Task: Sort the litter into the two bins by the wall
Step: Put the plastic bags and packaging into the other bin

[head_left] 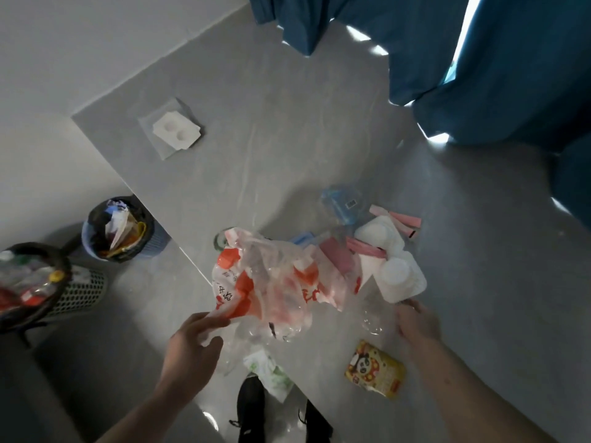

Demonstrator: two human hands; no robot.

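Observation:
A heap of litter lies on the grey floor in front of me. My left hand (pixel 188 343) pinches the corner of a crumpled red-and-white plastic bag (pixel 271 282). My right hand (pixel 415 321) grips a clear plastic bottle (pixel 374 318) beside a white moulded tray (pixel 399 276). Pink wrappers (pixel 406 220), a pink box (pixel 337 257) and a blue clear package (pixel 343 201) lie behind. A yellow panda snack packet (pixel 375 369) lies near my right forearm. Two bins stand by the wall at left: a blue one (pixel 120 233) with paper and wrappers, a mesh one (pixel 32 282) with bottles.
A white moulded insert on a clear sheet (pixel 176 131) lies apart, farther back near the wall. A green-and-white wrapper (pixel 268 372) lies by my black shoes (pixel 251 407). Blue curtains (pixel 479 59) hang at the upper right.

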